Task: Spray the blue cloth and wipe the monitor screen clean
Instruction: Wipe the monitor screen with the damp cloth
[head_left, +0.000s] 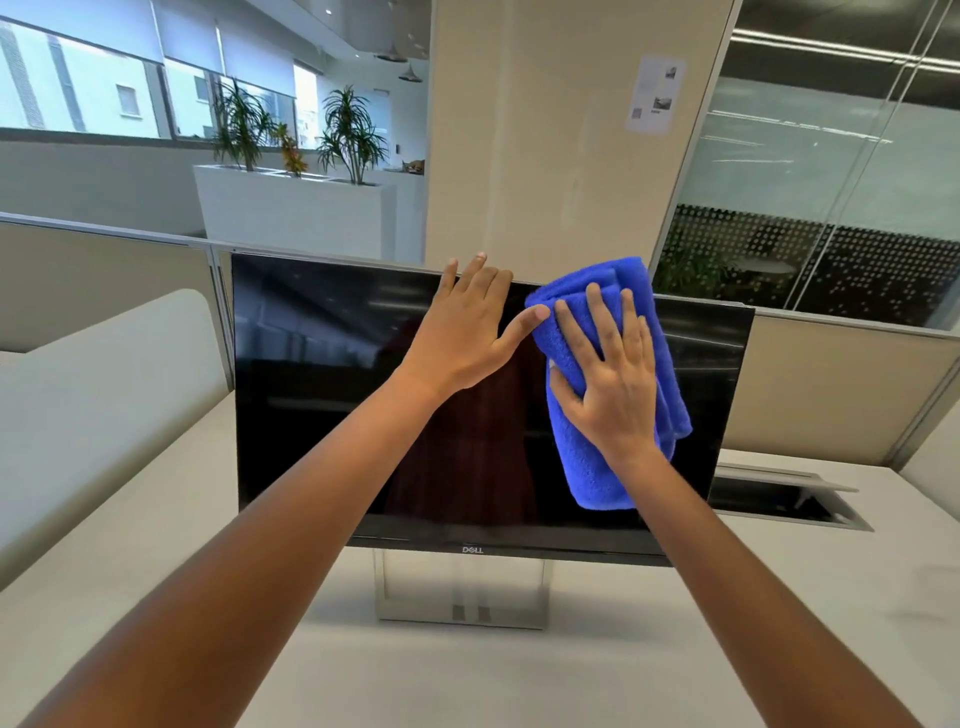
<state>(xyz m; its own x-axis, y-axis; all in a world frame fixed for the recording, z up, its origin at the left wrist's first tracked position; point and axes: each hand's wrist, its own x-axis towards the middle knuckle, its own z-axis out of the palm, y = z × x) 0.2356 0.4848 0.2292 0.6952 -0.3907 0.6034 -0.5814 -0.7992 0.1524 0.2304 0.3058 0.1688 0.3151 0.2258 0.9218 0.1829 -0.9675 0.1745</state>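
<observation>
Right hand (610, 384) presses the folded blue cloth (597, 457) flat, fingers spread, against the monitor (337, 389) near its top right corner. Left hand (467, 332), unclenched, braces the top edge. Pushing hard could tip the monitor back on the desk (130, 519).

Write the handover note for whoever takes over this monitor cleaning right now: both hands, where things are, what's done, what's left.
Left hand: open, fingers hooked over the monitor's top edge, steadying it.
Right hand: open and flat, pressing the folded blue cloth against the upper right of the monitor screen.
The monitor stands upright on the desk. No spray bottle is in view.
Done: wiping is under way; whether the cloth was sprayed cannot be told.
Left: wipe the rest of the screen, especially the left half and the bottom strip.
</observation>
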